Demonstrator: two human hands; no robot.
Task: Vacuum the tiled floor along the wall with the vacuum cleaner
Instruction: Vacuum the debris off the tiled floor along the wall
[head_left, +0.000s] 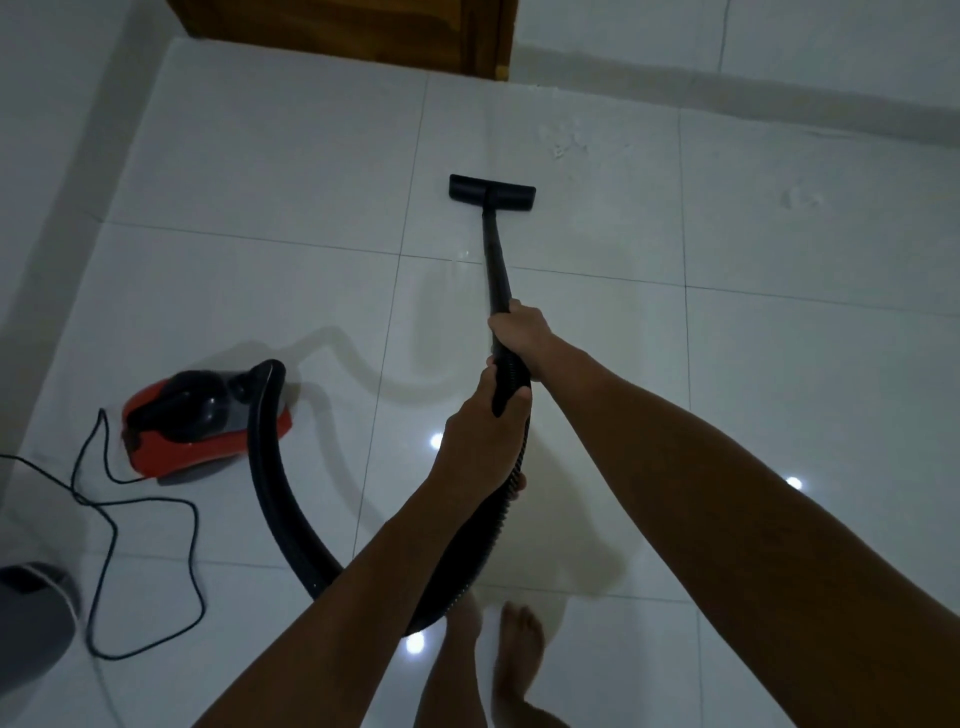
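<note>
both hands were closed around the black wand: the right hand was wrapped higher up, the left hand was clamped lower, at the ribbed hose. the floor head was laid flat on the white tiled floor, near the far wall. the red vacuum cleaner was seen at left, with its cord trailed beside it.

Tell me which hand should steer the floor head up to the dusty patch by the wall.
Right, probably. The right hand grips the rigid wand nearest the floor head, so it directs it toward the dust. The left hand holds the hose end behind, only supporting.
</note>
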